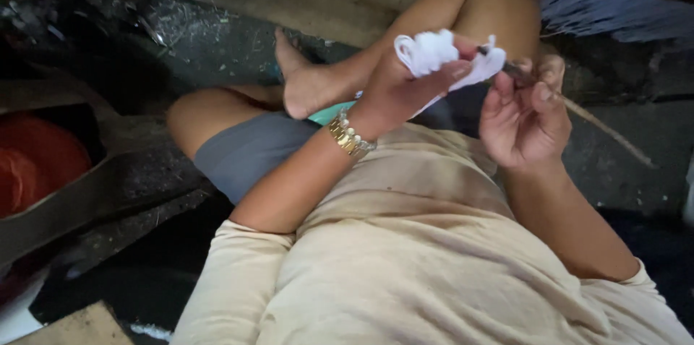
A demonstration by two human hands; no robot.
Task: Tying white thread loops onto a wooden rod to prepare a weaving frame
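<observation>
Viewpoint: looking down a seated person's own body, legs crossed on a dark, gritty floor (622, 135).
Left hand (405, 85): raised in front of the knees, fingers curled around a bunched white fabric piece (434, 52), thumb pressed along its lower edge.
Right hand (524, 114): fingertips pinched on a thin brown stick (600, 122), close to the stick's near end, where it meets the fabric.
White fabric piece: held in the air between both hands, above the lap, partly covering the left fingers; it touches the stick's tip.
Thin stick: slants down to the right, away from the right hand, over the floor.
Wrist: a gold bracelet (345, 137) and a pearl-like bead strand (356, 130) sit side by side on the left wrist.
Clothing: beige shirt (434, 258), grey shorts (246, 153).
In the way: the left hand and fabric hide part of the far knee; a bare foot (307, 81) rests just behind the left wrist.
Surroundings: a red bundle (36, 161) in a dark bag at far left, well apart from the hands.
Counts: two hands, one fabric piece, one stick, two wristbands, one visible foot.
</observation>
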